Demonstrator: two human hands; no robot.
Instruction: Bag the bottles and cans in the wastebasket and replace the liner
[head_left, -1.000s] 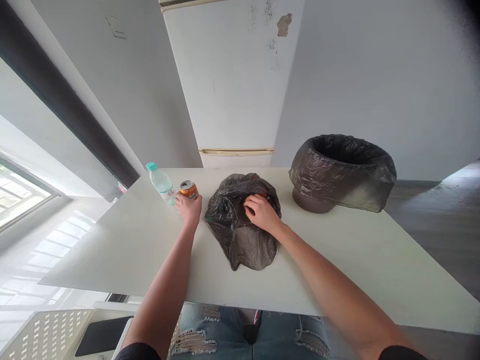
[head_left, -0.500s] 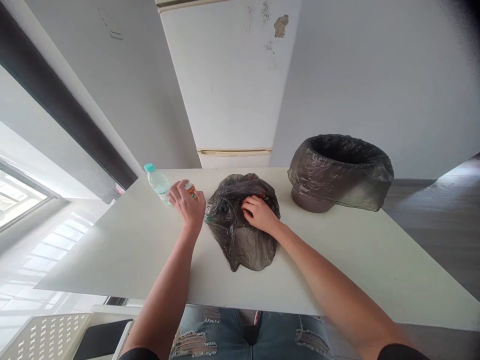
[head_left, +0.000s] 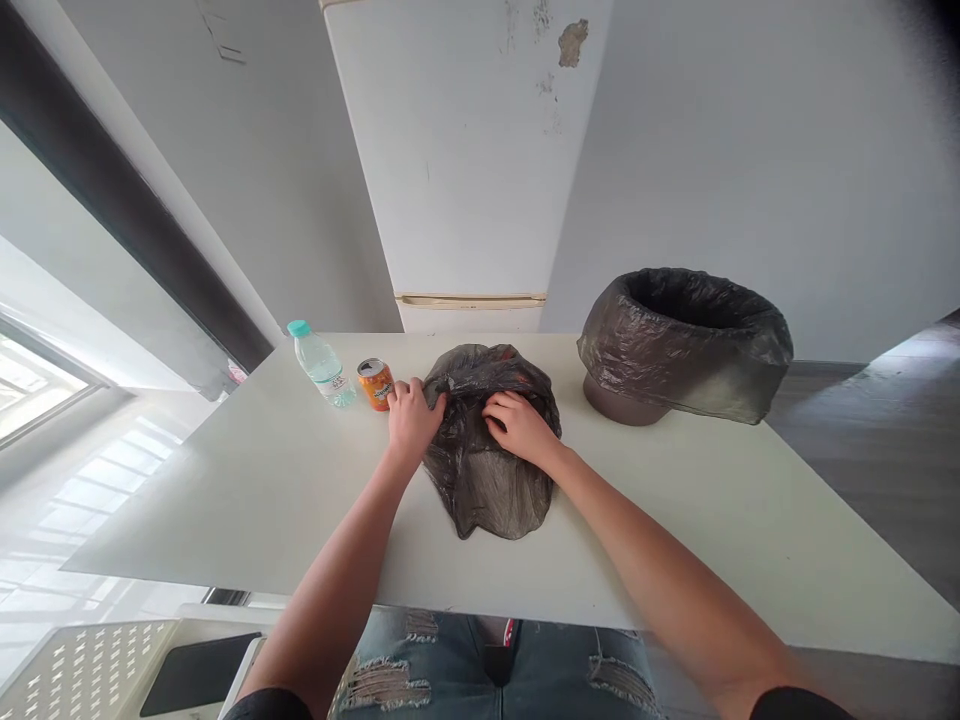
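A dark, see-through plastic bag (head_left: 499,490) lies crumpled on the white table with its mouth facing up. Something orange-red shows faintly through its far side. My right hand (head_left: 521,430) is closed on the bag's right rim, fingers curled over the opening. At the bag's left edge is my left hand (head_left: 415,418), its thumb and bent fingers around the plastic. Just beyond the left fingers stands an orange drink can (head_left: 374,385), upright with its top opened. Left of the can, a clear plastic bottle (head_left: 322,368) with a turquoise cap stands on the table.
A brown bin (head_left: 624,402) lined with a dark bag stands at the table's back right. Behind the white table (head_left: 262,500) rises a white fridge (head_left: 472,170). A cream perforated crate or basket (head_left: 97,660) is below the table's front left.
My left hand has let go of the orange can, leaving it upright beside the bottle, and moved right to the bag's edge. My right hand has stayed on the bag.
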